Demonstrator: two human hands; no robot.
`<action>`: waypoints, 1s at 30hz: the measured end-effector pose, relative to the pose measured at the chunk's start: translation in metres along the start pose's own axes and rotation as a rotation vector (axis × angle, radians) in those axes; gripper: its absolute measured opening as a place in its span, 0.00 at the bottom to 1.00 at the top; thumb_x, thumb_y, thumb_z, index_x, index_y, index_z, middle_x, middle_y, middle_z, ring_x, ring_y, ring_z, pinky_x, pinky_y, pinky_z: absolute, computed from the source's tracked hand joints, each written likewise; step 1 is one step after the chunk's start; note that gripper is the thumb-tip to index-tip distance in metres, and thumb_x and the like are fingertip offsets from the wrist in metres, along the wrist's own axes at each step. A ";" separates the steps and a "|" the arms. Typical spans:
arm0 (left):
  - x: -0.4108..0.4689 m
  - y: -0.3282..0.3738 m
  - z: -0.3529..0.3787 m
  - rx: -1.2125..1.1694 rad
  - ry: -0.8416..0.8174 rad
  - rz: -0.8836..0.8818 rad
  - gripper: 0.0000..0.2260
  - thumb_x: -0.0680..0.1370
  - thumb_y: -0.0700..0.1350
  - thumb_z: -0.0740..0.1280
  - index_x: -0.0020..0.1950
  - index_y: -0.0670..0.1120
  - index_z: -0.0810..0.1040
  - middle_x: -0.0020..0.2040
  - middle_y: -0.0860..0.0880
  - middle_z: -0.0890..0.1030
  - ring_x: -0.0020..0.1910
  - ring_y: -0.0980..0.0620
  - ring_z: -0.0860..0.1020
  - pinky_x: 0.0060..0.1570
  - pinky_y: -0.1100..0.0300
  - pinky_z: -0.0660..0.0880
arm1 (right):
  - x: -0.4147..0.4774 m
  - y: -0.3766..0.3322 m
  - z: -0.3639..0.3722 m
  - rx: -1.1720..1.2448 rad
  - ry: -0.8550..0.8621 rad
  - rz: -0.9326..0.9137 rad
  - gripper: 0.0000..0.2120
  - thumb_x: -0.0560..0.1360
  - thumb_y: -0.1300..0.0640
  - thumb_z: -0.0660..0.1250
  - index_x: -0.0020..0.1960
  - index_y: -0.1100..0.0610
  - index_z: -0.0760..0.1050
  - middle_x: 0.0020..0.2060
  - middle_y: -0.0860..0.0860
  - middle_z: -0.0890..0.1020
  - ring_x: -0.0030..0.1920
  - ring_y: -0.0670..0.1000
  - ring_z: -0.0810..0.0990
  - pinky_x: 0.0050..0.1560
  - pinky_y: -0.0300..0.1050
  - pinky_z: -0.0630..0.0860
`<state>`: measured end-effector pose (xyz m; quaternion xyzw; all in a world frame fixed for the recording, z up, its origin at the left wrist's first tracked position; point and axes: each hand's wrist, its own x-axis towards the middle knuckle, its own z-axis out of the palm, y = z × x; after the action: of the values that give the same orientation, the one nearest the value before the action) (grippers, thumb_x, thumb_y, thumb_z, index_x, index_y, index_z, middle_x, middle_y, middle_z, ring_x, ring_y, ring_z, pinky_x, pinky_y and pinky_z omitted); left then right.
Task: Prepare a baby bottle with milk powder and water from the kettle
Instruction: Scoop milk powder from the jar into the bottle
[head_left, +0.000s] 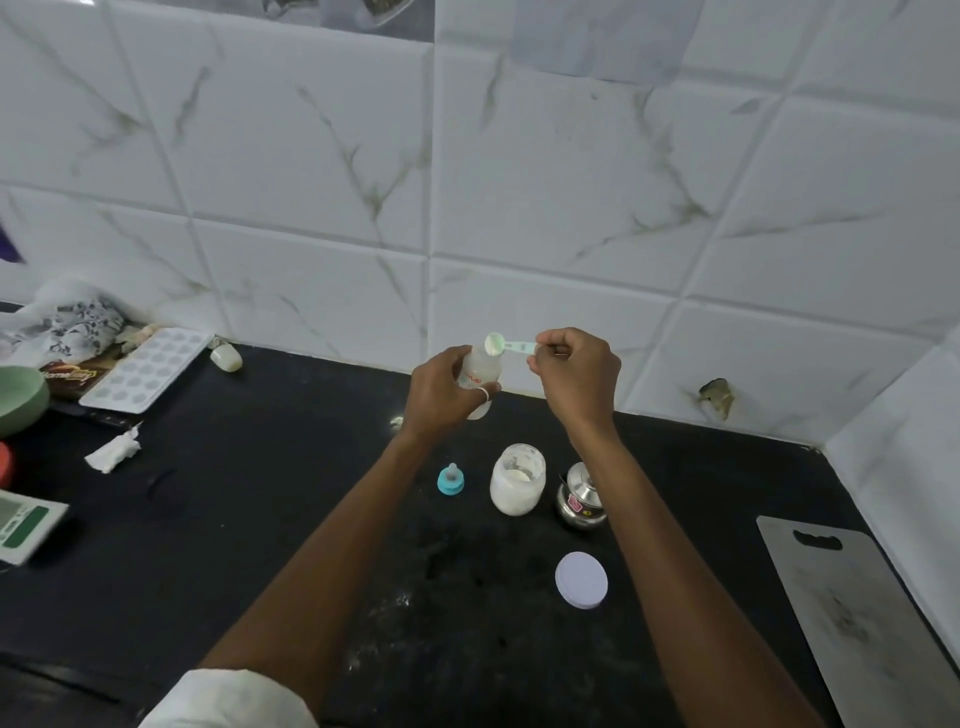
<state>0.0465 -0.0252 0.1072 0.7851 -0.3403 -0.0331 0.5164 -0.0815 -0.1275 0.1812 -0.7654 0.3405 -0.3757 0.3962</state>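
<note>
My left hand (444, 392) grips a clear baby bottle (480, 371), lifted above the black counter (234, 519) and tilted. My right hand (574, 374) pinches the handle of a pale green scoop (501, 344), whose bowl is tipped at the bottle's open mouth. Below stand an open glass jar of white milk powder (518, 480), the blue teat ring with its nipple (450, 479) to its left, and a small steel kettle (582, 493) to its right, partly behind my right forearm. The jar's white lid (581, 579) lies flat nearer to me.
A grey cutting board (872, 623) lies at the right. At the left are a white ice tray (145, 369), a green bowl (18, 397), a crumpled tissue (114, 453), a kitchen scale (23, 525) and a small white cap (226, 358). Tiled walls close the back and right.
</note>
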 end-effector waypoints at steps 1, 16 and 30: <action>0.000 0.000 -0.001 -0.004 0.004 -0.001 0.28 0.69 0.49 0.80 0.66 0.44 0.77 0.56 0.51 0.82 0.51 0.53 0.79 0.49 0.64 0.75 | -0.001 0.000 0.002 -0.017 0.001 -0.032 0.08 0.77 0.64 0.68 0.52 0.59 0.85 0.44 0.51 0.87 0.45 0.49 0.86 0.52 0.45 0.83; 0.005 -0.004 -0.004 -0.006 0.018 -0.017 0.28 0.70 0.49 0.79 0.67 0.43 0.77 0.59 0.47 0.82 0.52 0.52 0.78 0.50 0.62 0.75 | -0.002 0.006 0.016 -0.098 0.057 -0.259 0.08 0.78 0.65 0.67 0.52 0.60 0.84 0.43 0.51 0.87 0.44 0.48 0.85 0.44 0.24 0.72; 0.009 -0.006 -0.003 -0.020 0.020 -0.038 0.28 0.70 0.50 0.79 0.67 0.43 0.77 0.55 0.52 0.81 0.50 0.52 0.79 0.48 0.65 0.74 | -0.003 0.012 0.020 -0.126 0.064 -0.423 0.07 0.77 0.67 0.68 0.52 0.62 0.84 0.46 0.54 0.86 0.46 0.50 0.84 0.48 0.40 0.80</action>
<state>0.0575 -0.0270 0.1063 0.7866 -0.3197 -0.0383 0.5269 -0.0685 -0.1231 0.1616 -0.8307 0.2078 -0.4526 0.2489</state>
